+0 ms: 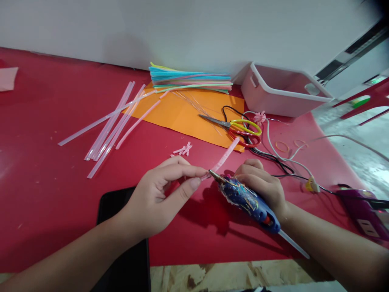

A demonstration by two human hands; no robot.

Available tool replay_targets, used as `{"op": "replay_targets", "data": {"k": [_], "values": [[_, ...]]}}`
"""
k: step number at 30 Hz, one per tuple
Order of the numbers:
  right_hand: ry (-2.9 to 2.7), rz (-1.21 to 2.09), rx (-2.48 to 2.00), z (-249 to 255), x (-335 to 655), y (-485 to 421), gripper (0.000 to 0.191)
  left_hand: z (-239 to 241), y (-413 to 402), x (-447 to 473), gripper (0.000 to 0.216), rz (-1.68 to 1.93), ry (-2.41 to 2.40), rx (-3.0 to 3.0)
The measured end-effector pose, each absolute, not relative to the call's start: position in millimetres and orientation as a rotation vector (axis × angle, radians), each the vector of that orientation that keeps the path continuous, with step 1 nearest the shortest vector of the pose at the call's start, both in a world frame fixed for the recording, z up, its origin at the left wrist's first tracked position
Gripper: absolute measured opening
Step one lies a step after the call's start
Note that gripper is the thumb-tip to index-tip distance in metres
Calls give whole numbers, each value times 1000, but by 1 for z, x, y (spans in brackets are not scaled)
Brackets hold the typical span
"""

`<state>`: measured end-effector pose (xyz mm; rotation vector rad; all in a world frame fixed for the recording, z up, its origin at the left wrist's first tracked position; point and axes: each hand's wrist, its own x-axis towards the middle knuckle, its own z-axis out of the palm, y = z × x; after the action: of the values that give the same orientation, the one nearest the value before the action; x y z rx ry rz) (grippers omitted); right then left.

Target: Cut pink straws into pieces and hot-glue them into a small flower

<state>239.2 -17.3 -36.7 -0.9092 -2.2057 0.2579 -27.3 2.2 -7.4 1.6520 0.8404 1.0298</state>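
Observation:
Between thumb and index finger, my left hand (165, 190) pinches the near end of a pink fuzzy pipe cleaner strip (225, 155). My right hand (263, 182) is wrapped round a blue hot glue gun (247, 200), whose body is crusted with dried glue. The gun's metal nozzle touches or nearly touches the strip beside my left fingertips; I cannot tell which. A clear glue stick (294, 244) pokes out of the gun's rear. Just beyond my left hand lies a small pile of short pink pieces (184, 149).
Scissors (234, 125) with yellow and red handles lie on an orange sheet (182, 117). Behind are bundled coloured pipe cleaners (190, 79); glue sticks (112, 121) lie left. A pink bin (273, 95), cables (275, 160) and a purple power strip (361, 211) are right. A black phone-like slab (130, 263) is near.

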Motion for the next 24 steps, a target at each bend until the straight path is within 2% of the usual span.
{"op": "replay_targets", "data": {"k": [8, 17, 24], "values": [[-2192, 242, -931, -34, 238, -17, 24, -5, 3, -28, 19, 1002, 821, 1606], [-2177, 267, -990, -42, 244, -16, 4, -3, 4, -26, 18, 1017, 840, 1608], [-2156, 319, -1001, -42, 244, -16, 9, -5, 3, -28, 16, 996, 843, 1613]]}}
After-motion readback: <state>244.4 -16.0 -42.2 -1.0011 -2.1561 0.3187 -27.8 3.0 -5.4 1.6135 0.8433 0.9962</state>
